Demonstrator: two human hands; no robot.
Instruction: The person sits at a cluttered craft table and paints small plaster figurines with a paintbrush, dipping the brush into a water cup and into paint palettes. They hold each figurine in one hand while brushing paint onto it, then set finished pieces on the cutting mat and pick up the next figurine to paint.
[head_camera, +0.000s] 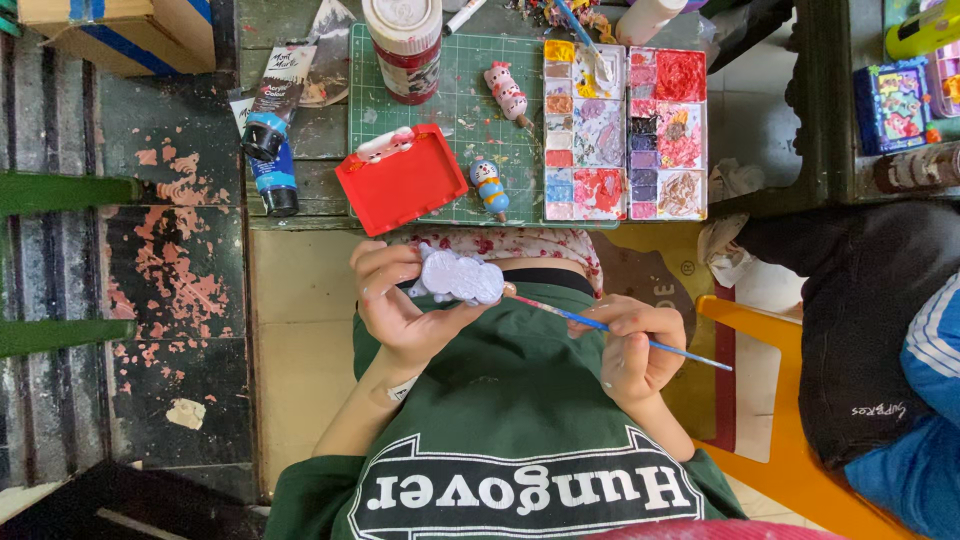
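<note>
Painting a small figurine, held over the lap just below the desk (300, 130) edge.

Left hand (400, 305) curled around a pale lilac figurine (462, 278), fingers pinching its end. Right hand (630, 345) pinched on a thin blue paintbrush (600, 323), tip touching the figurine. On the green cutting mat (450, 110): red tray (403, 180), two painted figurines, paint palette (625, 130) just beside.

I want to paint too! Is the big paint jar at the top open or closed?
Closed. The paint jar stands upright on the green cutting mat, with its pale round lid covering the top.
</note>
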